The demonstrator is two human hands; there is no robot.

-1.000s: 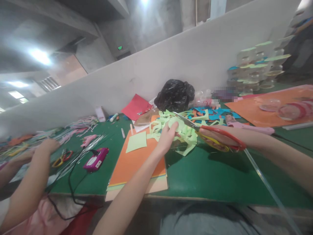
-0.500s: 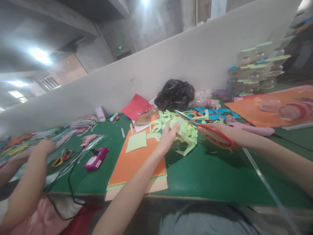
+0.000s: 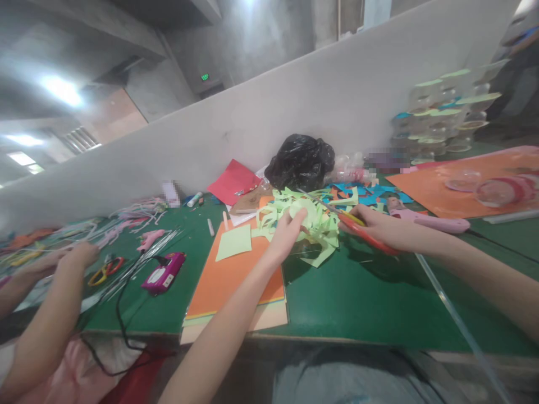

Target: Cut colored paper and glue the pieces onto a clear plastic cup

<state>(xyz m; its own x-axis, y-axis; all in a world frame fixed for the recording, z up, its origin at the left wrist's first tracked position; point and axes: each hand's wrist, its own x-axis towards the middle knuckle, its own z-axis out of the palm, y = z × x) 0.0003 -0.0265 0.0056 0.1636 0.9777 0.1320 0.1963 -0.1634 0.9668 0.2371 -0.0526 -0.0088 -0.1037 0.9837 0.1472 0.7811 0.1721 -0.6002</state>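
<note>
My left hand is closed on a light green paper piece, its thumb on top. Beneath and around it lies a heap of light green paper scraps. My right hand grips scissors with red and yellow handles; their blades point left over the scraps, close to the held paper. Left of the heap, a light green square of paper rests on a stack of orange sheets.
A black plastic bag sits behind the scraps. Pink glue guns and a purple power strip with a black cord lie on the green table. Stacked plastic cups stand back right. A co-worker's hands are at the left.
The scissors have turned slightly in my right hand, and their blades look closer together. My left hand stays on the green paper. The whole view has shifted a little.
</note>
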